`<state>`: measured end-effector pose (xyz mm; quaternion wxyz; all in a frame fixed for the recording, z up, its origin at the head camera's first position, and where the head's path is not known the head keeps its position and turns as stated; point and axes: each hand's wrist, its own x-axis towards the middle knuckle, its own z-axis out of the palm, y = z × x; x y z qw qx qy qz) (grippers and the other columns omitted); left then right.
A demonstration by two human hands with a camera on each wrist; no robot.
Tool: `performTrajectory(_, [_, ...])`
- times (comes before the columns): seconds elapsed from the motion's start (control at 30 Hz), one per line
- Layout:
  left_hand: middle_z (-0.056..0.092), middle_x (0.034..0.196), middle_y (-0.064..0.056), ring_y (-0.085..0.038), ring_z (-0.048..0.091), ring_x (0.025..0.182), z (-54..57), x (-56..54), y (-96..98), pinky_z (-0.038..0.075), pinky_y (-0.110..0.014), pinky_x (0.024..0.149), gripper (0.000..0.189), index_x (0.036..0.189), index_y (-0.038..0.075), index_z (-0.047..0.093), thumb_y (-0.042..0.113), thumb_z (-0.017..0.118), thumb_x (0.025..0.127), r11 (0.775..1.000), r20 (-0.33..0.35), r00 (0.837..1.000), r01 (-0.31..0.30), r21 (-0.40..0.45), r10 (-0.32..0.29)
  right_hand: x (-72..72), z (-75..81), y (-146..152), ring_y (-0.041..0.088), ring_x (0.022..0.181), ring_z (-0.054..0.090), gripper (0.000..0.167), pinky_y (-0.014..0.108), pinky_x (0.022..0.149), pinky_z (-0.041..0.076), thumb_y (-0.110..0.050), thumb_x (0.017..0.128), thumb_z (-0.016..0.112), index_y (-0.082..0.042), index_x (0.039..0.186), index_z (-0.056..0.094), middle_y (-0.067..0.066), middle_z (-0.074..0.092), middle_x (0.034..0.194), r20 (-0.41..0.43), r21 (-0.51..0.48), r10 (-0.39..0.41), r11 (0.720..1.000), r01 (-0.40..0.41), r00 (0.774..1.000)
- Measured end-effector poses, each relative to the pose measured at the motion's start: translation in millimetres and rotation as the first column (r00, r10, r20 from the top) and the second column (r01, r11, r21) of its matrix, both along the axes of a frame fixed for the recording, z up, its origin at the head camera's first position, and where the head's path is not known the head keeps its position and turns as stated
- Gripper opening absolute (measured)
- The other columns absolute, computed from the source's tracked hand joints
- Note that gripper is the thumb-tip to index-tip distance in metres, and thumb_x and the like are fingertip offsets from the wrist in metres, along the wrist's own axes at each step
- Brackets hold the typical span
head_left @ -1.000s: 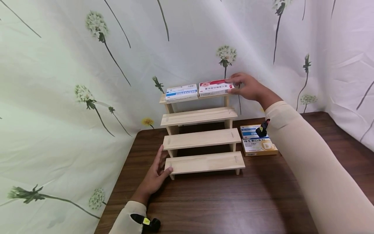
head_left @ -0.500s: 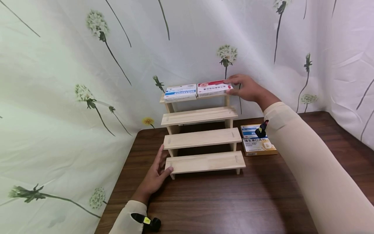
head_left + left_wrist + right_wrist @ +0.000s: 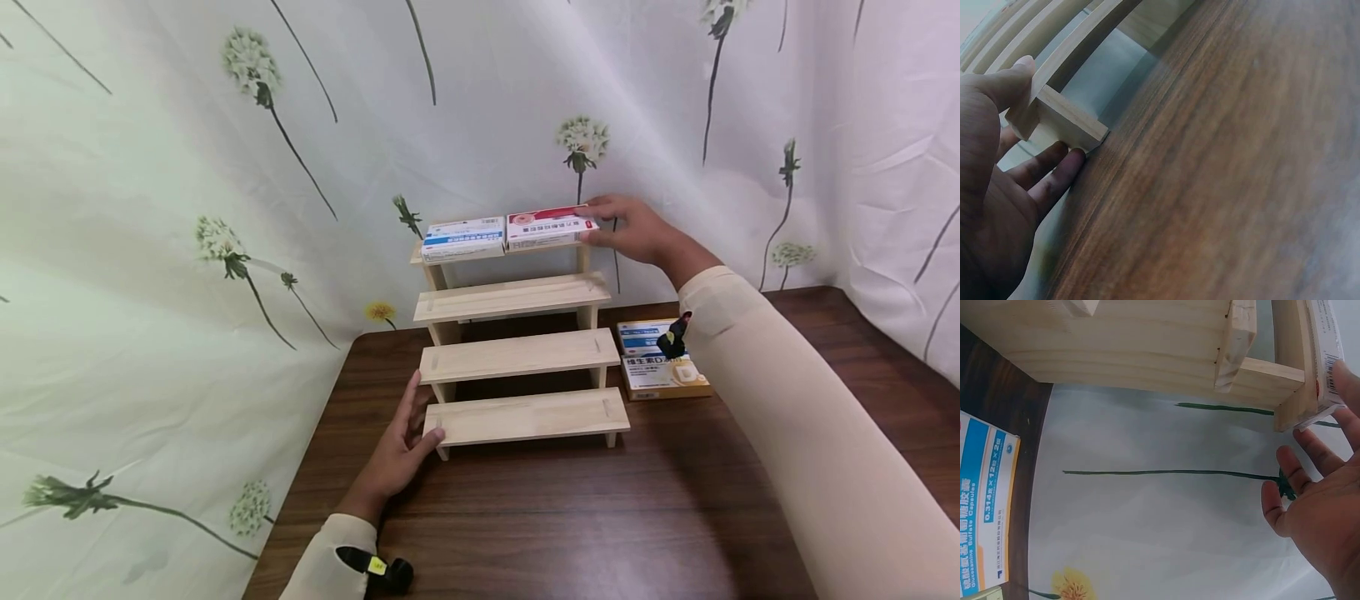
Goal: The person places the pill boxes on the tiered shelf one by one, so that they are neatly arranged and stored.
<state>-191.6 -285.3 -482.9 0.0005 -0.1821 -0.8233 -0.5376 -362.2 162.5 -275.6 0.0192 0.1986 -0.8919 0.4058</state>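
Note:
A light wooden stepped rack [image 3: 517, 357] stands on the table, its tiers rising toward the curtain. On the top tier lie two medicine boxes side by side: a blue-and-white box [image 3: 465, 240] and a red-and-white box [image 3: 546, 232]. My right hand [image 3: 633, 229] holds the right end of the red-and-white box, thumb in front and fingers behind. In the right wrist view the thumb lies by the barcode on that box [image 3: 1325, 353]. My left hand [image 3: 393, 454] grips the lowest tier's left end; its thumb is on the board, its fingers against the side panel [image 3: 1072, 122].
Right of the rack, a white-and-orange vitamin D box [image 3: 660, 379] and a blue-and-white box [image 3: 641, 337] lie on the brown wooden table [image 3: 525, 525], partly behind my right sleeve. A flowered curtain [image 3: 480, 100] hangs close behind the rack.
The red-and-white box has slid slightly left with my right hand, and the blue-and-white box beside it has shifted a little left too. My left hand has stayed on the rack.

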Motion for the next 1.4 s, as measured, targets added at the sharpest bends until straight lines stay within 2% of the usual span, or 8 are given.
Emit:
performTrajectory(0.27, [0.029,0.179,-0.021,-0.051,0.038,0.16,-0.2,0.0,0.1,0.056,-0.037,0.108,0.1,0.176,0.044,-0.001,0.017,0.069,0.109,1.0,-0.004,1.0,0.0,0.001,0.0,0.3,-6.0,5.1,0.047,0.169,0.017,0.069,0.073,0.131,0.022,-0.032,0.105,0.075,-0.018,0.166,0.048,0.019,0.026,0.181,-0.058,0.025,0.011,1.0,-0.009,0.998])
performTrajectory(0.53, [0.029,0.179,-0.022,-0.052,0.039,0.159,-1.0,-0.5,-0.5,0.057,-0.037,0.107,0.099,0.176,0.043,-0.001,0.017,0.068,0.11,1.0,-0.009,1.0,-0.003,-0.01,0.003,3.9,-17.6,17.5,0.045,0.165,0.028,0.064,0.073,0.129,0.027,-0.036,0.108,0.07,-0.018,0.166,0.05,0.018,0.035,0.177,-0.117,-0.006,-0.001,1.0,0.0,0.993])
performTrajectory(0.8, [0.029,0.179,-0.022,-0.052,0.041,0.158,-0.8,-1.8,-0.4,0.058,-0.038,0.107,0.099,0.176,0.042,-0.001,0.018,0.069,0.11,1.0,-0.007,1.0,-0.006,-0.013,0.006,15.5,-26.5,34.0,0.045,0.157,0.04,0.065,0.073,0.123,0.036,-0.04,0.11,0.067,-0.022,0.169,0.045,0.015,0.032,0.179,-0.083,-0.037,-0.026,0.999,0.023,0.996])
performTrajectory(0.93, [0.03,0.179,-0.022,-0.052,0.041,0.158,-1.1,-2.0,-0.6,0.057,-0.037,0.107,0.1,0.176,0.042,-0.001,0.017,0.069,0.109,1.0,-0.004,1.0,-0.003,-0.009,0.003,19.1,-34.6,42.2,0.043,0.155,0.042,0.067,0.074,0.122,0.035,-0.044,0.11,0.066,-0.021,0.169,0.044,0.016,0.033,0.178,-0.052,-0.039,-0.028,0.999,0.026,0.998])
performTrajectory(1.17, [0.029,0.179,-0.022,-0.052,0.04,0.158,-1.4,-2.5,-1.1,0.057,-0.037,0.107,0.099,0.177,0.038,-0.002,0.017,0.068,0.11,1.0,-0.013,1.0,0.002,-0.01,-0.003,23.7,-47.4,51.5,0.044,0.153,0.046,0.061,0.074,0.122,0.036,-0.034,0.111,0.066,-0.019,0.167,0.048,0.016,0.032,0.179,-0.062,-0.022,-0.041,0.999,0.04,0.997])
performTrajectory(1.4, [0.03,0.179,-0.022,-0.052,0.04,0.159,-1.3,-2.4,-1.2,0.057,-0.037,0.107,0.099,0.176,0.042,-0.001,0.018,0.069,0.11,1.0,-0.004,1.0,-0.003,-0.016,0.003,32.0,-59.1,59.2,0.043,0.15,0.049,0.057,0.074,0.121,0.038,-0.03,0.111,0.066,-0.016,0.164,0.051,0.015,0.036,0.178,-0.063,-0.035,-0.028,0.999,0.026,0.998])
